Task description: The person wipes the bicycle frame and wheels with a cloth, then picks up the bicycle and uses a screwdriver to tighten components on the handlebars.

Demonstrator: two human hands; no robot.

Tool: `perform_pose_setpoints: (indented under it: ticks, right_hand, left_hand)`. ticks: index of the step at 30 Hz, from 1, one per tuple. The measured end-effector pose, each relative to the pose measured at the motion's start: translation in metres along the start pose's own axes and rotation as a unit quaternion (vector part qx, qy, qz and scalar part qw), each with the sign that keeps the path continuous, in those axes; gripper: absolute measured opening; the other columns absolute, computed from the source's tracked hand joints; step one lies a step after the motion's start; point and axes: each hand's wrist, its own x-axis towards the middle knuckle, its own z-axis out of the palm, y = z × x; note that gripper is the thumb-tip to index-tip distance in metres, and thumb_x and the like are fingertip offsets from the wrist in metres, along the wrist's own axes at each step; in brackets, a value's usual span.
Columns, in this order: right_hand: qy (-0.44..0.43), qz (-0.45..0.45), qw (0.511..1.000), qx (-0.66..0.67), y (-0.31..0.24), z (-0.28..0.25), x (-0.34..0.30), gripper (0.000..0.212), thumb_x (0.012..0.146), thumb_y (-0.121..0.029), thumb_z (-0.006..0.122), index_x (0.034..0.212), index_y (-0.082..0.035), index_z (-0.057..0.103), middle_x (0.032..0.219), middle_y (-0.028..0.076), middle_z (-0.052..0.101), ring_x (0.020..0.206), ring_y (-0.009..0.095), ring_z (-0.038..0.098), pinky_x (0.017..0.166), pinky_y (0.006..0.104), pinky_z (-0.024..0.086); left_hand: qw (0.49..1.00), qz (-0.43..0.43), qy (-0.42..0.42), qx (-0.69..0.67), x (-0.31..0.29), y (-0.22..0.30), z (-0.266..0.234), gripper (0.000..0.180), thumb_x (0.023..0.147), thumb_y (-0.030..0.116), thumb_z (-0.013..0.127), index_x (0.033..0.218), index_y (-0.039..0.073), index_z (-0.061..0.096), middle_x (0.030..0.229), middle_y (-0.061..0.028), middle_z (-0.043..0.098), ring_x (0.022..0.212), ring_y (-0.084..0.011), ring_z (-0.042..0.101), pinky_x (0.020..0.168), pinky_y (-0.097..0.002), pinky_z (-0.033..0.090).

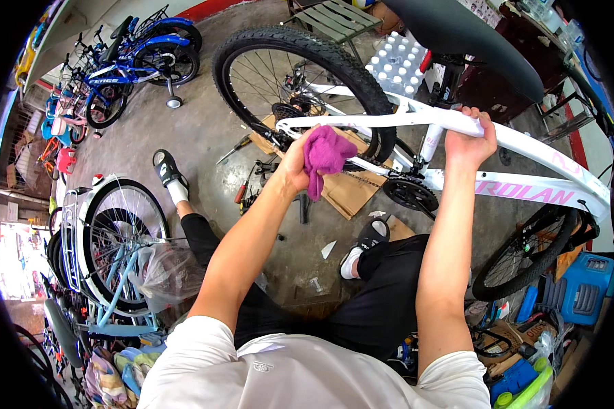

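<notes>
The left hand (295,163) is closed around a purple cloth (329,151), which is bunched in front of the rear part of a white bicycle frame (525,144); whether the cloth touches the frame, I cannot tell. Most of the left fingers are hidden behind this cloth. The right hand (472,140) grips the upper tube of the frame, near the black saddle (471,41), with its fingers curled over the tube. The saddle is cut off by the upper edge, the frame covers a part of the rear wheel (280,38), and the tools (241,194) beside the left forearm are hard to make out one by one. Under the bicycle, flat cardboard (351,194) lies on the grey, stained floor (300,262). Further out, blue bicycles (150,58) stand at the upper left, a clear plastic bag (170,276) partly covers a light-blue bicycle (119,286), white-capped bottles (397,65) stand packed together near a slatted bench (334,24), and a blue case (583,290) is at the right.
</notes>
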Motion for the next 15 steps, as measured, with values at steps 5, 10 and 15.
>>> perform_pose_setpoints:
  ticks: [5,10,15]
  right_hand:
    - [0.0,0.018,1.0,-0.015,-0.006,-0.026,0.016,0.01,0.082,-0.009,0.061,0.09,-0.003,0.06,0.094,0.012,0.063,0.097,0.031,0.06,0.103,0.0485,0.046]
    - [0.102,-0.003,0.979,-0.174,-0.018,-0.021,0.012,0.042,0.092,-0.021,0.075,0.127,-0.001,0.064,0.126,0.015,0.068,0.122,0.029,0.062,0.113,0.0442,0.045]
    - [0.142,-0.009,0.933,-0.331,-0.032,-0.025,-0.011,0.047,0.094,-0.027,0.076,0.129,0.001,0.063,0.123,0.009,0.066,0.122,0.023,0.061,0.11,0.0411,0.045]
  left_hand:
    - [0.996,0.044,0.068,-0.047,-0.083,-0.036,-0.03,0.043,0.109,0.046,0.05,0.126,0.009,0.063,0.122,-0.0122,0.072,0.107,-0.0287,0.071,0.084,-0.0424,0.06]
    - [0.981,0.048,0.153,-0.108,-0.169,-0.063,-0.092,0.04,0.108,0.05,0.051,0.124,0.016,0.065,0.116,-0.0061,0.073,0.089,-0.0179,0.067,0.055,-0.0309,0.051]
    - [0.961,0.115,0.204,-0.148,-0.224,-0.067,-0.126,0.037,0.106,0.049,0.057,0.125,0.019,0.067,0.116,-0.0024,0.073,0.097,-0.02,0.068,0.064,-0.0359,0.055]
